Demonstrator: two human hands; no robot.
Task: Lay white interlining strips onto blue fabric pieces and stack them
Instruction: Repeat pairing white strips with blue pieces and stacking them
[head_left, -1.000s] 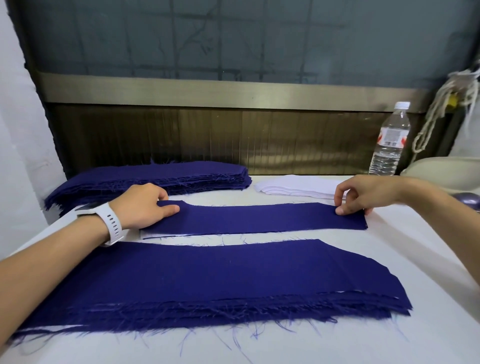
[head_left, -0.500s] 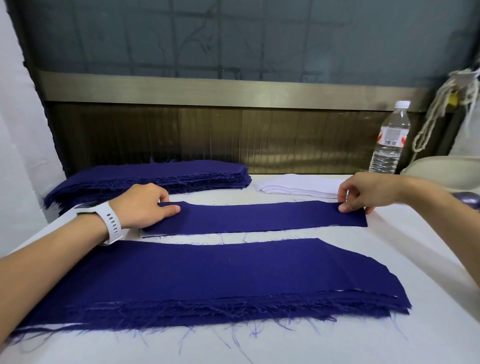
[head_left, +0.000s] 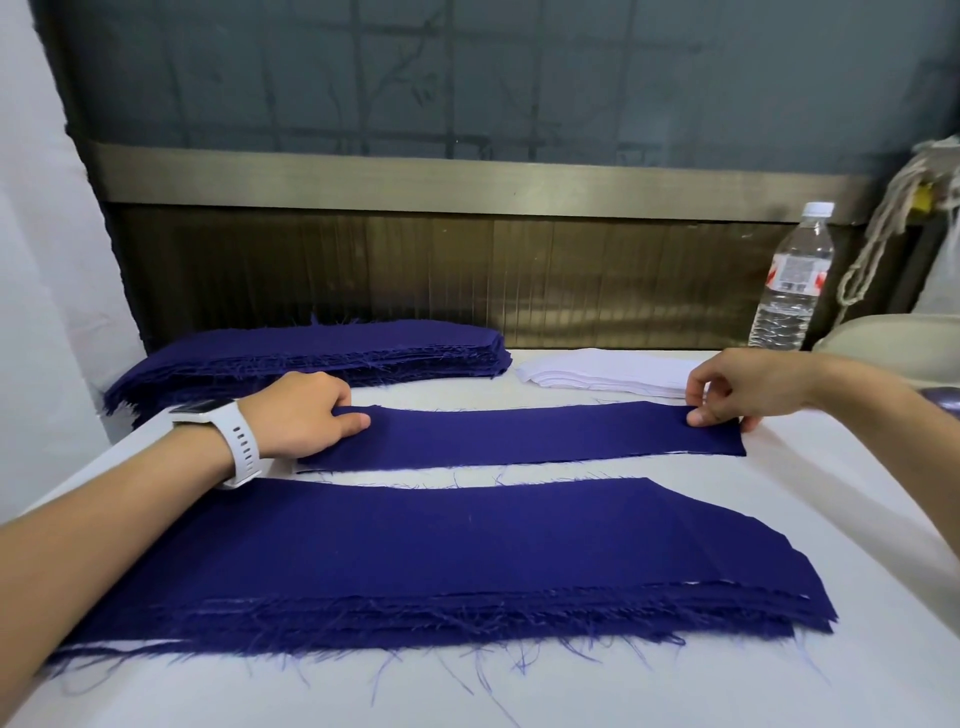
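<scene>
A: Status?
B: Mid-run, I'd say. Near stack (head_left: 441, 561) of blue fabric, with white slivers between its layers, looks done. Far stack (head_left: 322, 353) and white interlining pile (head_left: 597, 371) are left to work through. One blue piece (head_left: 519, 434) lies flat between the stacks. Left hand (head_left: 306, 415) grips its left end and right hand (head_left: 737, 389) pinches its right end.
A: Surroundings?
B: White surface (head_left: 779, 519), water bottle (head_left: 792, 286) back right, dark window (head_left: 467, 78) behind.

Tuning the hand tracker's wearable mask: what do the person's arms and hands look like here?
Both forearms are bare; no sleeves in view. The left hand and right hand have no gloves and no visible rings. On the left wrist sits a white watch with a dark rectangular face and a perforated strap. The right wrist is bare.
</scene>
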